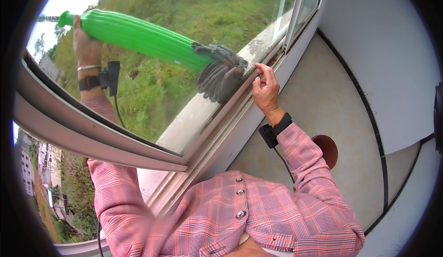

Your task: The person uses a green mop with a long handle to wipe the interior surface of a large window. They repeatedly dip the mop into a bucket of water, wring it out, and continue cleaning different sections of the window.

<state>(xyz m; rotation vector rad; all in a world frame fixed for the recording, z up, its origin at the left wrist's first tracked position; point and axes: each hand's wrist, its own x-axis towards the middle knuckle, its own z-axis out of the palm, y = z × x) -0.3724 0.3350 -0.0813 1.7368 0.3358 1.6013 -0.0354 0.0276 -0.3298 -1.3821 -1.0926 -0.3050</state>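
Note:
Through the window pane (pixel 166 11) I see my left hand (pixel 88 45) outside, wrapped around the narrow neck of a green ribbed plastic tube (pixel 138 37). My left arm passes outside around the sash edge (pixel 114 146). Grey strands of a mop head (pixel 223 71) hang from the tube's far end. They lie low against the outer side of the glass, above the pale outer ledge (pixel 193 118). Indoors, my right hand (pixel 266 89) rests by the bottom rail of the sash, fingers curled but apart, with nothing visible in them. Whether its fingertips press on the rail is unclear.
Sliding tracks (pixel 173 184) run along the sill in front of my body. Another sash (pixel 306 6) stands at the upper right. Beyond my right sleeve, a reddish-brown round object (pixel 327 149) is on the tiled floor (pixel 332 94), beside a white panel (pixel 367 49). Cables hang from both wrist devices.

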